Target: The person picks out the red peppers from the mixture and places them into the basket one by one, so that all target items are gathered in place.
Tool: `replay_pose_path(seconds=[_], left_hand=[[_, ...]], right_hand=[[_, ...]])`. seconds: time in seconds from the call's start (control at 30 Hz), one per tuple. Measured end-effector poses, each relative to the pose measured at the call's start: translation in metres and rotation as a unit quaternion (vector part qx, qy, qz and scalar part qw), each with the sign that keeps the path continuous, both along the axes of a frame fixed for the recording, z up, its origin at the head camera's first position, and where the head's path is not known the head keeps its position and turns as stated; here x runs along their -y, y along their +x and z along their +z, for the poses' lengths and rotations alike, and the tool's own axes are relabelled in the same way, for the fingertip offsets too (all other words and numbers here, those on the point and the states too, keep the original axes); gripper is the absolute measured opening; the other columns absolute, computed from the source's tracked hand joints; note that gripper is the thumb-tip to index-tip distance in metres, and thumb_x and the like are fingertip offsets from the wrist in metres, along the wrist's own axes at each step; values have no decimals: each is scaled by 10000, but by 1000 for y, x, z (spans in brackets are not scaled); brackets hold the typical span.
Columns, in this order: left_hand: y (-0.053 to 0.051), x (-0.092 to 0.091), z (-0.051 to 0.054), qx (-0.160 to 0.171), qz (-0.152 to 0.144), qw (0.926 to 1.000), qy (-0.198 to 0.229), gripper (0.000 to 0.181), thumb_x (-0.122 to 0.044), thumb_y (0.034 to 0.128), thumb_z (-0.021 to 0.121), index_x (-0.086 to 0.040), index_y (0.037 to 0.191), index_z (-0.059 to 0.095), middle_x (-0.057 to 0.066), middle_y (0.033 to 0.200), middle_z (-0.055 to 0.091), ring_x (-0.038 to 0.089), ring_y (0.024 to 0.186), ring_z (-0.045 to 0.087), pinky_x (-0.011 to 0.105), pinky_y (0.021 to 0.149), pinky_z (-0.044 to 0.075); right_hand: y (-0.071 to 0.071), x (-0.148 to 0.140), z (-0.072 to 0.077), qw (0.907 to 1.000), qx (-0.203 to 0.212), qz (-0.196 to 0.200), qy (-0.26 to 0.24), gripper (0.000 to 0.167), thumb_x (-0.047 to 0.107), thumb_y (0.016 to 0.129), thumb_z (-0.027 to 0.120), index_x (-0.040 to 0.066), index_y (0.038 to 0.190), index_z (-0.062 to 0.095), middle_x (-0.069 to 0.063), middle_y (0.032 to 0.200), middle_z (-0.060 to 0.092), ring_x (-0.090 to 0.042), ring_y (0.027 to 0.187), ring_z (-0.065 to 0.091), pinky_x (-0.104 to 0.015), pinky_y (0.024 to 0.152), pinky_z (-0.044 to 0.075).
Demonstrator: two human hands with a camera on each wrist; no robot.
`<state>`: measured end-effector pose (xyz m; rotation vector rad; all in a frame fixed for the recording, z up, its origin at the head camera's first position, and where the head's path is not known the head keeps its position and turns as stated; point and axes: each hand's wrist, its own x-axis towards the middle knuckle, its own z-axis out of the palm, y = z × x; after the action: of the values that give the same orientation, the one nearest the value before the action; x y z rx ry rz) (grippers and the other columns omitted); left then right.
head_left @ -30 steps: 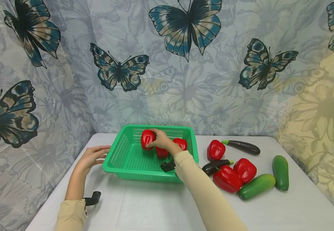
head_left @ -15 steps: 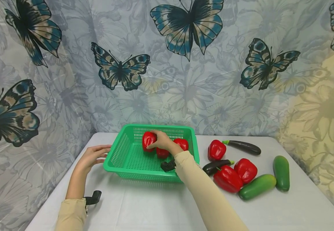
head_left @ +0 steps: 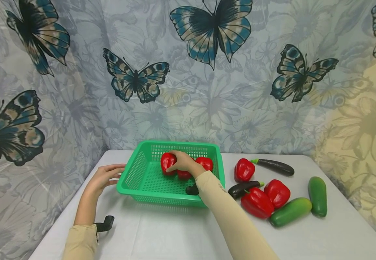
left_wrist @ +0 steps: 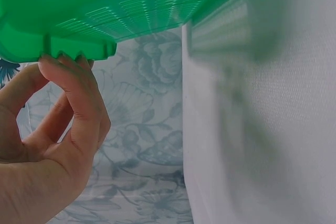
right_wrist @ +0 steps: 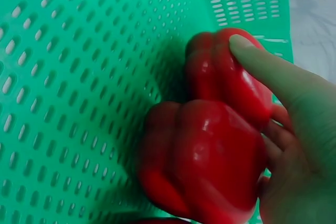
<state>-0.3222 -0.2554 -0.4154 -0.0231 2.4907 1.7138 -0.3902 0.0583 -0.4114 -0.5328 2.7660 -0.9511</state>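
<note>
A green plastic basket (head_left: 161,180) stands on the table with red bell peppers inside. My right hand (head_left: 185,162) is in the basket and grips a red bell pepper (head_left: 167,163), thumb on one side in the right wrist view. Against that pepper lies a second bell pepper (right_wrist: 205,156), partly covered by the hand in the head view. A third bell pepper (head_left: 205,163) sits by the basket's right wall. At the left rim, my left hand (head_left: 102,178) touches the basket with its fingertips, fingers loosely extended; the left wrist view shows them against the rim's outer edge.
Right of the basket lie several more vegetables: red bell peppers (head_left: 244,170), a dark eggplant (head_left: 275,166), another eggplant (head_left: 242,189) partly behind a pepper, and two green zucchini-like vegetables (head_left: 291,211). A butterfly-patterned cloth (head_left: 233,119) hangs behind the white table (head_left: 148,231).
My right hand has lowered the bell pepper toward the basket's floor and shifted slightly right, close to the second pepper. My left hand stays at the rim.
</note>
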Motion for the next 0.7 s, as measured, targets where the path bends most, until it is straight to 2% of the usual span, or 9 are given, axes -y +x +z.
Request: replay_pose_path(seconds=[0.23, 0.4, 0.7], left_hand=[[0, 0, 1, 11, 23, 10000, 74, 555, -357, 948, 643, -14, 1373, 544, -105, 1049, 640, 69, 858, 644, 275, 804, 580], [1, 0, 1, 23, 25, 10000, 56, 569, -366, 947, 642, -16, 1384, 534, -100, 1068, 639, 68, 863, 635, 275, 806, 576], [-3, 1, -2, 26, 64, 10000, 69, 557, -340, 960, 627, -9, 1395, 519, -59, 1123, 636, 66, 859, 624, 269, 798, 575]], right_hand=[[0, 1, 2, 9998, -58, 22, 203, 828, 336, 799, 810, 140, 1493, 402, -67, 1506, 449, -278, 1376, 429, -484, 1112, 412], [-1, 1, 1, 9996, -59, 33, 282, 841, 335, 803, 807, 143, 1504, 385, -71, 1511, 443, -290, 1385, 417, -488, 1111, 412], [-1, 1, 3, 10000, -58, 34, 3, 831, 320, 812, 799, 94, 1498, 388, -87, 1516, 435, -320, 1429, 352, -496, 1131, 387]])
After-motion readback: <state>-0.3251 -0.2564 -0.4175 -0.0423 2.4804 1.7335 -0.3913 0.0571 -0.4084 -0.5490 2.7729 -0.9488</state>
